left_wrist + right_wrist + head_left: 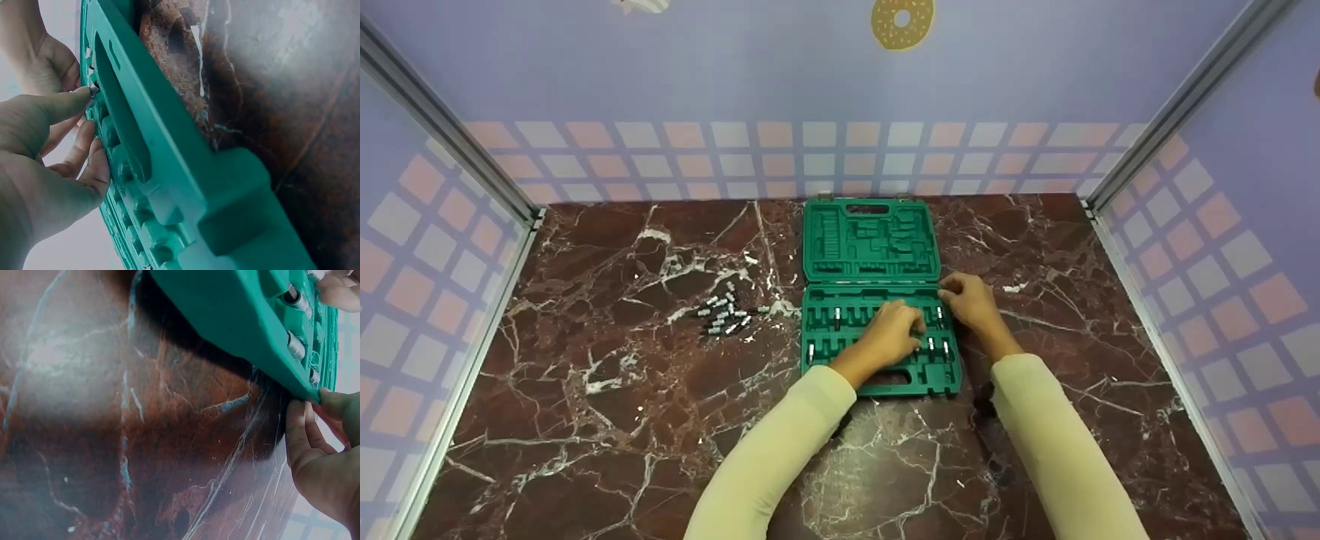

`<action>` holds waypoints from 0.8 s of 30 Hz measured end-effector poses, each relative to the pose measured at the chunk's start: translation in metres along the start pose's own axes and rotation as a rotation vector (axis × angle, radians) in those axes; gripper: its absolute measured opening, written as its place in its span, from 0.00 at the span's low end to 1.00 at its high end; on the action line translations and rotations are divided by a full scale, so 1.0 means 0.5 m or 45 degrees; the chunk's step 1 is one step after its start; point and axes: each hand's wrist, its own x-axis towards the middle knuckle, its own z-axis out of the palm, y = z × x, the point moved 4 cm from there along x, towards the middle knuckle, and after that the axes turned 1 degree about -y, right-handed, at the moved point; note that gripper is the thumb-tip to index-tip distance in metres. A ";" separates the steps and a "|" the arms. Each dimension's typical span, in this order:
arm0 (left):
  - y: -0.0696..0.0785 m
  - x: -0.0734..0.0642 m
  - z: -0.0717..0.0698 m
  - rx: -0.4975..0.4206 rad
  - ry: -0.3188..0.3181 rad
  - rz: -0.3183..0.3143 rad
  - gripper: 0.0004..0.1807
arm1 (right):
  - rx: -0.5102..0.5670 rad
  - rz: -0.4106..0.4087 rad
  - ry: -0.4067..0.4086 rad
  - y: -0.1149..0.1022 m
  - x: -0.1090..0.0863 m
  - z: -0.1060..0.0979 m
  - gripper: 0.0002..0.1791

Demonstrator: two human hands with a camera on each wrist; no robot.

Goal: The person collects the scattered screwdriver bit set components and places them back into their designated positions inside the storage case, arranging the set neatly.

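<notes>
A green plastic tool case (915, 382) lies open on the table, its molded lid folded back. My left hand (891, 334) is over the lower tray; in the left wrist view its thumb and fingers (79, 104) pinch a small silver bit socket (94, 89) at the slots. Several silver-and-black bit sockets (837, 318) sit in slots of the tray, some near its right side. My right hand (971, 301) grips the case's right edge near the hinge, thumb on top and fingers against the side in the right wrist view.
A loose pile of bit sockets (724, 313) lies on the marbled table (660, 405) left of the case. Behind the case rises a purple wall (720, 82) with a checked band, and side walls stand left and right.
</notes>
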 end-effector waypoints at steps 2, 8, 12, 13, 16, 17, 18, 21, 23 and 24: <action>-0.003 0.004 0.000 -0.018 0.003 -0.018 0.09 | 0.007 0.002 0.004 -0.001 -0.001 0.000 0.12; -0.013 0.010 -0.002 -0.093 0.007 -0.050 0.11 | 0.027 0.006 0.009 -0.003 -0.002 0.004 0.11; -0.016 0.014 -0.003 -0.142 0.007 -0.087 0.10 | 0.028 0.006 0.010 -0.003 -0.002 0.005 0.11; -0.015 0.016 -0.002 -0.147 0.010 -0.094 0.10 | 0.025 0.006 0.013 -0.003 -0.002 0.005 0.11; -0.013 0.018 -0.002 -0.159 0.030 -0.113 0.10 | 0.012 0.002 0.015 -0.002 -0.001 0.004 0.11; -0.011 0.018 -0.001 -0.154 0.038 -0.119 0.10 | 0.010 0.004 0.014 -0.001 -0.001 0.004 0.11; -0.010 0.018 0.000 -0.144 0.045 -0.125 0.10 | 0.008 0.006 0.013 -0.001 -0.001 0.004 0.11; -0.005 0.017 0.002 -0.111 0.081 -0.127 0.08 | 0.011 0.010 0.011 0.001 0.000 0.004 0.11; -0.002 0.015 0.003 -0.074 0.109 -0.119 0.07 | 0.017 0.017 0.010 0.002 0.001 0.004 0.12; -0.001 0.013 0.003 -0.061 0.124 -0.112 0.07 | 0.013 0.012 0.012 0.002 0.001 0.004 0.12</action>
